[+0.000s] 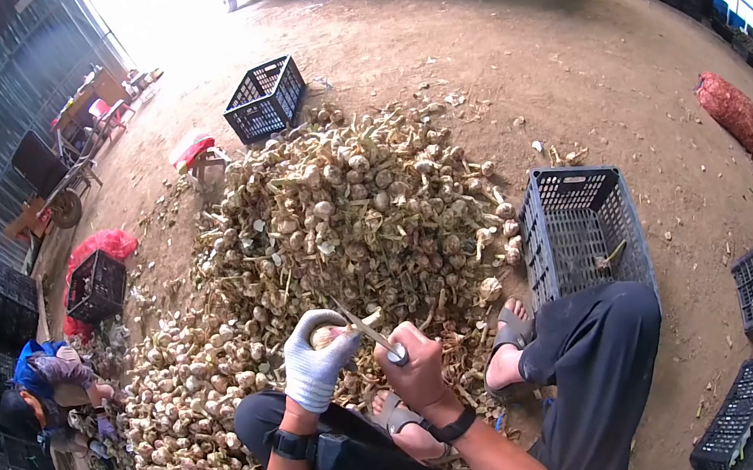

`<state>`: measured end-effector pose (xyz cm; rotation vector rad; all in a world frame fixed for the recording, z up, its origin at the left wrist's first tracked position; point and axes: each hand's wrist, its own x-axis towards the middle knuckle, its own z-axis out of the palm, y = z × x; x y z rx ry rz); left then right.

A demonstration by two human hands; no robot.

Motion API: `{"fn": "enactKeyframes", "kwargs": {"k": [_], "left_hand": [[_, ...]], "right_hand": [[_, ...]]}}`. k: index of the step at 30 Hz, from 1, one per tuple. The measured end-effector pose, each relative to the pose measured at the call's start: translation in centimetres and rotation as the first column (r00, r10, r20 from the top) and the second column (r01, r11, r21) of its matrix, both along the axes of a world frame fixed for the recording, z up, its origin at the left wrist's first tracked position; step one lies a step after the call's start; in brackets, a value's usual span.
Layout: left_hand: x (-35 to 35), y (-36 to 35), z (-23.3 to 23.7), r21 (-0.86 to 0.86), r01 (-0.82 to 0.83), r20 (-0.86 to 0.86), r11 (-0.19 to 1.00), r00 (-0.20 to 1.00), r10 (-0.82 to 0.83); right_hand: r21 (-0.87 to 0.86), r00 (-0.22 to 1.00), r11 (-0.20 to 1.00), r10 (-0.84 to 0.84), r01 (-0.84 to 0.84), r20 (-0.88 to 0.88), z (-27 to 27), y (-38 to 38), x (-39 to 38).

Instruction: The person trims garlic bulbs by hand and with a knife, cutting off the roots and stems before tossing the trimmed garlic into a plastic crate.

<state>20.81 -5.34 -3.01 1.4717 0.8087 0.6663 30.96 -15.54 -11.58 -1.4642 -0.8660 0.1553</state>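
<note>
My left hand [313,362], in a white glove, is closed around a garlic bulb [324,336] whose stem points right. My bare right hand [415,366] grips a knife [366,330], its blade crossing beside the stem near the bulb. Both hands are close together above my lap. Beyond them spreads a large heap of garlic [362,207] with stems on. A second pile of garlic bulbs [186,409] lies to the left. The knife's handle is mostly hidden in my right fist.
A dark crate [632,225] with a stem inside stands by my right knee. Another crate [265,100] sits behind the heap. At the left, a person in blue [49,378] bends beside stacked crates. Red net sacks [736,121] and more crates lie at the right.
</note>
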Motion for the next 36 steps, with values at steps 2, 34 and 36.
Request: {"fn": "enactKeyframes", "kwargs": {"k": [2, 34, 36], "left_hand": [[-0.1, 0.2, -0.3, -0.006, -0.004, 0.003, 1.000, 1.000, 0.004], [-3.6, 16.8, -6.4, -0.020, -0.258, 0.001, 0.966, 0.966, 0.259], [1.2, 19.5, -9.5, 0.076, -0.179, -0.067, 0.981, 0.981, 0.184]], "right_hand": [[0.002, 1.000, 1.000, -0.021, 0.020, 0.022, -0.1, 0.1, -0.2], [-0.688, 0.822, 0.685, -0.521, 0.240, -0.231, -22.2, 0.5, -0.7], [-0.693, 0.800, 0.674, -0.550, 0.256, -0.240, -21.7, 1.1, -0.3]]}}
